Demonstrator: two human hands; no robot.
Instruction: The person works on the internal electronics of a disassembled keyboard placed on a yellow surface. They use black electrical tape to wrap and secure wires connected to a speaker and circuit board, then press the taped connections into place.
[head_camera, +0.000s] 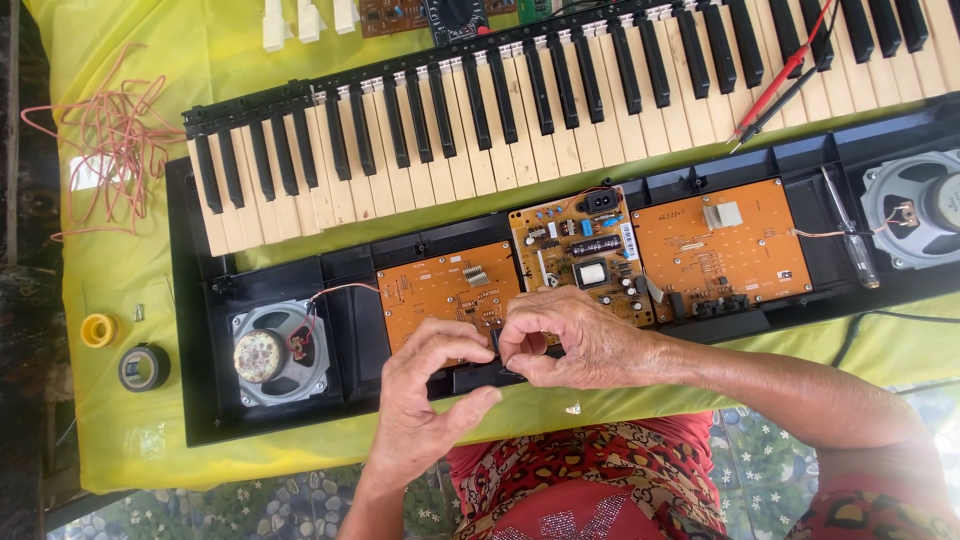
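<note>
An opened black keyboard case (200, 400) lies on a yellow-green cloth, with three orange circuit boards inside: a left board (440, 290), a middle board (585, 250) with larger parts, and a right board (720, 240). My left hand (425, 400) and my right hand (570, 340) meet at the near edge of the left board. Both pinch a small dark part (497, 345) between fingertips; the fingers hide most of it. The removed key assembly (560, 110) rests behind the case.
Round speakers sit at the case's left end (275, 352) and right end (915, 208). A screwdriver (850, 230) lies in the case. Red and black probe leads (785, 75) cross the keys. A pink wire tangle (110, 140), a yellow roll (99, 329) and a tape roll (144, 367) lie at left.
</note>
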